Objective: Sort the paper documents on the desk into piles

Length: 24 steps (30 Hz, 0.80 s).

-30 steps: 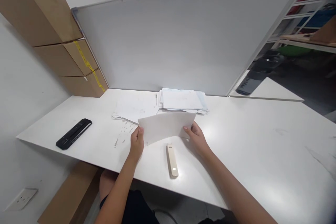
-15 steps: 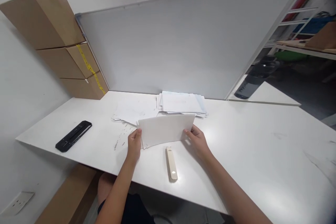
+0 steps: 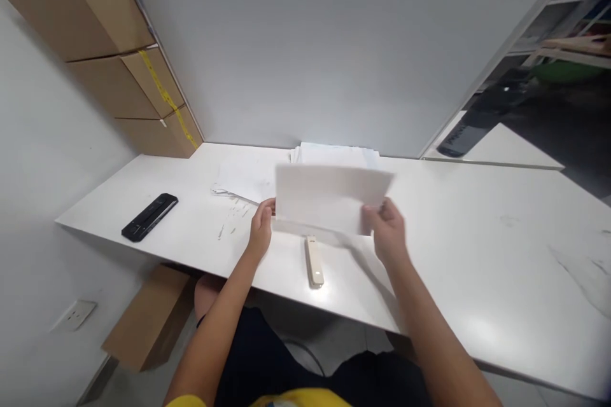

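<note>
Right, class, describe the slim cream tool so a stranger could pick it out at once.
Start at the long white table, in front of the big upright board. Near its front edge, just below the paper in the right hand, lies the slim cream tool. Its colour sets it apart from the black object farther left.

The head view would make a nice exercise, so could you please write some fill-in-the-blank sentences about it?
The right hand grips the white paper with its ____ on the near face.
The stack by the wall holds ____ cardboard boxes.
The tape on those boxes is ____ in colour.
The flat black object lies to the ____ of the slim cream tool.

Missing words: thumb; three; yellow; left.
</note>
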Motion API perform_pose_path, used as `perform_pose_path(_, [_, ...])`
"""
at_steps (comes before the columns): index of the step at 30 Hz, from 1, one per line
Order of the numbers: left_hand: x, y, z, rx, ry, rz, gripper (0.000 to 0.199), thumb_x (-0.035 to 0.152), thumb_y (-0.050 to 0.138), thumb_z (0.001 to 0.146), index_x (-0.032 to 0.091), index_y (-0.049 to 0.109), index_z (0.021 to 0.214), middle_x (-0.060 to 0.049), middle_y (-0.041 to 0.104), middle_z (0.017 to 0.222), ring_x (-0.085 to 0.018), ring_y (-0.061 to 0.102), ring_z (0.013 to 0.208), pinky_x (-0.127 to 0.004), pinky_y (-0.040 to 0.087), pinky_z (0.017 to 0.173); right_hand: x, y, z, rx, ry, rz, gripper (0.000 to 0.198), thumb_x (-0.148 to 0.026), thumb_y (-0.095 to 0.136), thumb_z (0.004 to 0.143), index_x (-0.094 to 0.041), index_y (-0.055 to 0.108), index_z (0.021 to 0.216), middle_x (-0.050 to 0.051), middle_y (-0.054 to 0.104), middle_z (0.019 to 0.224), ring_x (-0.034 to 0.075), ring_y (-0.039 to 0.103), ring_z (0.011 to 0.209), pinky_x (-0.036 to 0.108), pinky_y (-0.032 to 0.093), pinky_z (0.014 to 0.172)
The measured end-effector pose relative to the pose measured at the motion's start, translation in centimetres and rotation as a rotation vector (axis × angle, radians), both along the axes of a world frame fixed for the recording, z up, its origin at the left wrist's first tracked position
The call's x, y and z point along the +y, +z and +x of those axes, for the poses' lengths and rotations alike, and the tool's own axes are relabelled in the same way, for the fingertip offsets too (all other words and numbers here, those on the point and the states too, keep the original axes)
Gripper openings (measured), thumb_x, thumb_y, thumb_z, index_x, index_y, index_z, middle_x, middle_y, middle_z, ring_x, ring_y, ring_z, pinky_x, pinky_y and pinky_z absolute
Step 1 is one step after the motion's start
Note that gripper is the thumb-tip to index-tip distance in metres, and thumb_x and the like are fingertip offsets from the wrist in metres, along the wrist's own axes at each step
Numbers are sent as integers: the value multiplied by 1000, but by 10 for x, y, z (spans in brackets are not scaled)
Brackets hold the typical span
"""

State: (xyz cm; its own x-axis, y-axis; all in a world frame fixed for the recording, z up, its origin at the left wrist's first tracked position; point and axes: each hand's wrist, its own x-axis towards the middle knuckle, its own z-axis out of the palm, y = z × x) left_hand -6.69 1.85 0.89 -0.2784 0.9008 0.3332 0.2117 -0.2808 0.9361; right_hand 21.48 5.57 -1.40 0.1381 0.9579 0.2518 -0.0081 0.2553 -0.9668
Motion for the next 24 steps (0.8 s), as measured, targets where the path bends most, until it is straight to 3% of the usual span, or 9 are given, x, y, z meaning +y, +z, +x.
perform_pose_path(2, [-6, 3, 2, 57, -18, -29, 49, 58, 40, 100, 19, 65, 116, -11, 73, 105, -24, 69, 96, -39, 55, 88, -45, 2, 21, 111, -50, -74, 47, -48, 70, 79, -27, 64, 120, 7, 75, 103, 27, 70, 99, 38, 57, 80])
perform_pose_path(6, [-9, 6, 8, 287, -160, -103, 43, 50, 39, 102, 20, 65, 118, -10, 73, 109, -23, 69, 101, -39, 53, 93, -152, 0, 59, 92, 116, -557, 51, -46, 78, 75, -25, 68, 120, 10, 77, 104, 31, 73, 89, 36, 59, 66])
perform_pose_path(9, [-5, 7, 16, 545, -338, -19, 47, 54, 40, 101, 19, 67, 117, -10, 74, 111, -24, 67, 106, -43, 50, 100, -201, 3, 72, 40, 114, -769, 52, -50, 78, 75, -22, 69, 118, 11, 78, 101, 30, 74, 81, 36, 59, 63])
perform_pose_path(14, [-21, 7, 41, 650, -469, 100, 55, 58, 33, 102, 21, 66, 126, -11, 69, 126, -28, 55, 130, -48, 40, 113, -212, 12, 81, -34, -12, -806, 44, -50, 79, 69, -26, 73, 106, 6, 76, 79, 29, 72, 70, 34, 57, 54])
perform_pose_path(19, [-56, 4, 66, 732, -695, 81, 46, 50, 37, 103, 30, 55, 141, -3, 52, 152, -29, 23, 154, -57, 12, 126, -204, 7, 103, -67, 13, -875, 32, -46, 78, 70, -26, 69, 94, 4, 73, 77, 22, 67, 62, 29, 52, 48])
perform_pose_path(24, [-60, 3, 70, 743, -728, 31, 43, 43, 39, 104, 36, 48, 146, 1, 43, 158, -30, 17, 156, -60, 17, 125, -195, 16, 107, -106, 45, -927, 38, -47, 79, 68, -25, 70, 98, 5, 73, 77, 22, 66, 59, 30, 50, 45])
